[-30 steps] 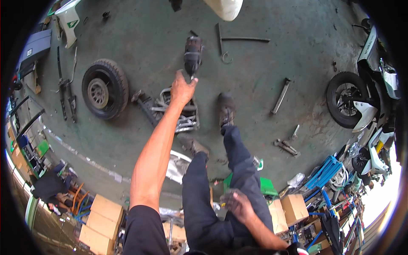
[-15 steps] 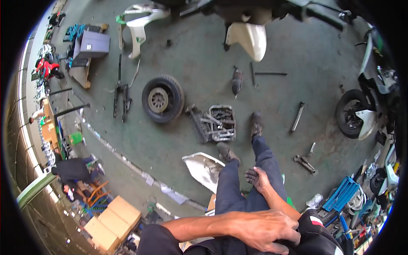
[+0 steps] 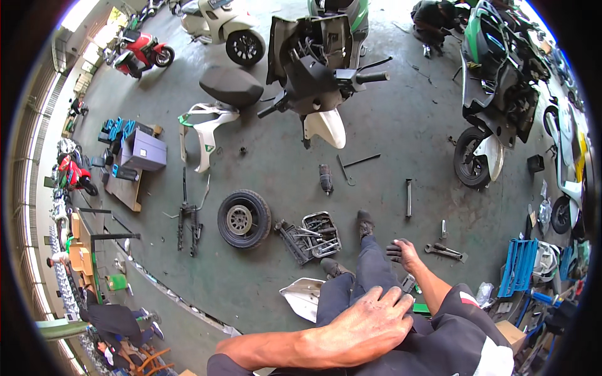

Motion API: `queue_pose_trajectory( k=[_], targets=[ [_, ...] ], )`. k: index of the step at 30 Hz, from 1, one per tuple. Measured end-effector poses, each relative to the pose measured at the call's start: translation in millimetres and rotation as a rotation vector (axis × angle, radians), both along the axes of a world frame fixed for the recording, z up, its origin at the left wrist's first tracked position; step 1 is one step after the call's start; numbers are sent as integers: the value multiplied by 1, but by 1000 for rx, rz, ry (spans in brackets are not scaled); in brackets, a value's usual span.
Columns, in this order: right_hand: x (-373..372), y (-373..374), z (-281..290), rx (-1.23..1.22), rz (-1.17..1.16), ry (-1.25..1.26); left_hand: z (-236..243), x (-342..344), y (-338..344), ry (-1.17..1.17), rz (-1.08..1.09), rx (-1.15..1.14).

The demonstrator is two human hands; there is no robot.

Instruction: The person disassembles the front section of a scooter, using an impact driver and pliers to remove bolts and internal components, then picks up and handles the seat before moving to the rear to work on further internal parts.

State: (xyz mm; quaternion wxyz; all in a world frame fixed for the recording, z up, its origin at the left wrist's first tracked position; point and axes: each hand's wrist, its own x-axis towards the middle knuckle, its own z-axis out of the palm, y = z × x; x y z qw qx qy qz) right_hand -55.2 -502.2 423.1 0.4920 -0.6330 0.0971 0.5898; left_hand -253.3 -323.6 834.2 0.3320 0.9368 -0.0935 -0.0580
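Note:
My left hand [image 3: 360,319] reaches across my body from the left, back upward, over the dark trousers of my lap. Its fingers are apart and slightly bent, and I see nothing held. My right hand [image 3: 406,254] hangs beyond my right knee, its darkened fingers loosely extended and nothing visible in them. Nearest to it on the floor lie a few metal wrenches [image 3: 446,252]. Past my feet is a metal tool tray [image 3: 323,235] full of wrenches and sockets. A white body panel [image 3: 302,297] lies left of my legs.
A wheel with its tyre [image 3: 244,219], a fork assembly [image 3: 189,219] and a power drill [image 3: 325,179] lie on the floor. Ahead stands a partly stripped scooter [image 3: 320,84]; another scooter [image 3: 495,113] is at right. A person [image 3: 436,22] crouches far off; another person [image 3: 119,323] is at lower left.
My view has tilted up, bringing more scooters into sight. My left hand has come away from my right sleeve toward my lap; my right hand has moved outward from my leg to the right.

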Motion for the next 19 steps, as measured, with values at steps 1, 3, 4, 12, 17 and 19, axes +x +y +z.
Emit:
queue_pose_trajectory(
  k=[1,3,4,12,17,19],
  targets=[
    [1,-9,7,12,-8,-15,12,-5,-6,-9,-22,61],
    [-2,-25,20,30,-16,-42,36,-13,-17,-131,-12,108],
    [-5,-30,26,60,-17,-44,48,-15,-22,-157,-29,146],
    [-24,31,145,269,357,-430,120,-39,-15,-346,527,-395],
    [-13,69,324,961,312,-609,129,-45,12,-618,1027,-872],
    [-2,68,374,1184,404,-1079,134,-44,12,-691,1137,-799]
  ],
)
